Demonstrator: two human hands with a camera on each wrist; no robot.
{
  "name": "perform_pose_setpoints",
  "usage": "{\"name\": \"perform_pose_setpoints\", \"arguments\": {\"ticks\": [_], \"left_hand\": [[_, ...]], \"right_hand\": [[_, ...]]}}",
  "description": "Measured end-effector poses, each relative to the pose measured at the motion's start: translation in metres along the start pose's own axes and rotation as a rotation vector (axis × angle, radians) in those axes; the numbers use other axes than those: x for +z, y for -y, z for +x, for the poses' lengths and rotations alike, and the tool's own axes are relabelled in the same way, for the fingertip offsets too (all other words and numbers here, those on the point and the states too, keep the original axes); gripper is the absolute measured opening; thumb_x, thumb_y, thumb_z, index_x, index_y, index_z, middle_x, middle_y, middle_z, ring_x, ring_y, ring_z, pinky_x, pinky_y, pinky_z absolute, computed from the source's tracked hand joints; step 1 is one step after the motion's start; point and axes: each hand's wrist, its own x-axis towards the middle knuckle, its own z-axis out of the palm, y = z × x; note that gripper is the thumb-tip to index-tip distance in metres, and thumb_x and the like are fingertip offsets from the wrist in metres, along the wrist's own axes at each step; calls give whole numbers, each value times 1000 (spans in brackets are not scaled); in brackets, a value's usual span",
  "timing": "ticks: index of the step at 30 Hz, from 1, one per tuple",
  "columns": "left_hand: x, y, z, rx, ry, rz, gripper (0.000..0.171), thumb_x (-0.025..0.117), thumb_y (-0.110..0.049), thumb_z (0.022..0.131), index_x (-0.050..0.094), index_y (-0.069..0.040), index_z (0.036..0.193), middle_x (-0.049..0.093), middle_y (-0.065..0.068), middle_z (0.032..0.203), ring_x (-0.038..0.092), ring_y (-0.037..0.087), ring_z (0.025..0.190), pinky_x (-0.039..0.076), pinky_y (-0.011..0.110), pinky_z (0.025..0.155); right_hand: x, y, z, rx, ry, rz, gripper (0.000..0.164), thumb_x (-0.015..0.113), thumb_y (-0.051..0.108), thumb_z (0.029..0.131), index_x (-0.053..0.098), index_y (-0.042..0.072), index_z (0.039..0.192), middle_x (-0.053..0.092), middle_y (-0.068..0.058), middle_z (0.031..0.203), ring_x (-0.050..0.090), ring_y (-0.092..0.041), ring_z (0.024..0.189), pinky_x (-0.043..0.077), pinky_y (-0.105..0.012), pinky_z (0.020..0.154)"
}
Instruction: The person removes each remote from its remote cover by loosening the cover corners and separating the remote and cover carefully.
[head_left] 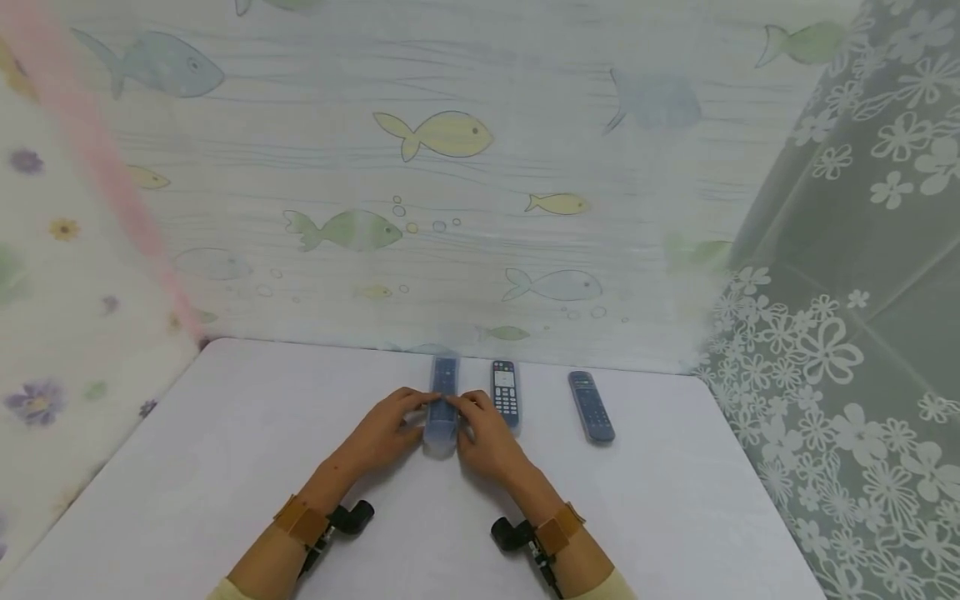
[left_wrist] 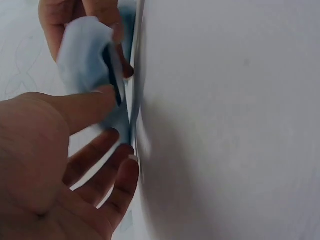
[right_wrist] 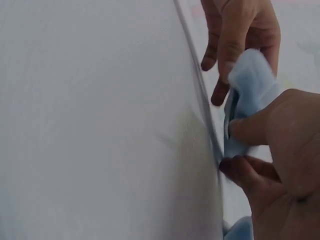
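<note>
A dark remote control [head_left: 444, 379] in a loose, see-through bluish sleeve lies lengthwise in front of me near the table's far edge. My left hand [head_left: 390, 429] holds its left side with thumb and fingers. From the opposite side my right hand [head_left: 491, 437] grips it, the fingers of both hands nearly meeting over its top. Up close in the left wrist view, the sleeve [left_wrist: 87, 50] bulges open at its near end, with a dark edge of the remote showing inside. The right wrist view shows the right thumb pressed against the sleeve [right_wrist: 252, 75].
Just right of the hands lies a second remote [head_left: 506, 396] with white buttons, also in a clear cover. Farther right a third remote [head_left: 592, 408] lies slightly slanted. All rest on the white table [head_left: 247, 433], with a fish-print curtain [head_left: 465, 250] behind its far edge.
</note>
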Motion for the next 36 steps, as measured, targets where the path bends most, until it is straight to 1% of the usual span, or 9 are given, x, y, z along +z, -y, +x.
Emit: {"name": "perform_pose_setpoints", "arguments": {"ticks": [6,13,17,22,24,27,30,32,36], "left_hand": [[-8,-4,0,23,-27,-57,56,76,-4,98,59,-13,151,62,10,138,62,33,128,57,47,94],[-12,-9,2,71,-33,-61,57,76,-4,98,59,-16,151,62,7,138,62,30,127,57,46,94],[-14,-14,1,72,-39,-74,54,76,-7,99,60,-17,150,64,5,135,63,28,125,57,46,93],[-16,-22,-1,58,-48,-81,50,77,-14,100,62,-20,148,66,0,132,64,24,123,58,46,93],[-18,-25,-1,60,-59,-77,49,77,-15,99,63,-21,146,67,-2,129,64,22,121,58,46,92],[-19,-29,-2,76,-82,-69,47,78,-17,99,66,-23,144,67,-5,122,66,21,115,58,46,89],[-20,-32,-3,97,-101,-65,45,79,-18,98,68,-25,141,65,-2,117,65,23,110,59,45,87],[-20,-34,-3,111,-117,-69,43,79,-18,98,70,-26,139,63,0,117,64,25,109,59,44,86],[-22,-39,-4,139,-148,-82,37,79,-20,98,72,-27,135,60,-3,122,62,22,111,59,41,87]], "right_hand": [[-10,2,-2,-9,-14,71,50,68,1,101,59,6,150,56,-11,136,63,-25,123,55,-42,103],[-22,2,-5,-21,-6,114,47,67,6,104,59,11,150,52,-9,141,59,-25,127,54,-43,103],[-27,2,-6,-59,-36,118,44,67,6,105,62,11,148,51,-11,145,56,-26,131,54,-45,103],[-32,6,-8,-109,-82,132,42,66,5,105,63,11,147,53,-11,144,58,-24,131,54,-44,103],[-34,8,-9,-123,-97,134,41,66,6,105,64,11,146,54,-10,143,59,-23,129,55,-43,102],[-37,10,-9,-136,-117,156,39,67,5,104,65,10,143,56,-9,142,62,-21,125,58,-45,95],[-40,13,-11,-143,-133,179,37,68,4,104,67,10,141,58,-7,139,65,-20,119,61,-46,89],[-42,15,-12,-148,-144,179,36,68,4,104,68,10,139,59,-5,137,66,-18,114,61,-44,88],[-47,20,-13,-157,-163,166,34,67,5,104,68,12,137,62,-1,136,65,-15,110,60,-35,89]]}}
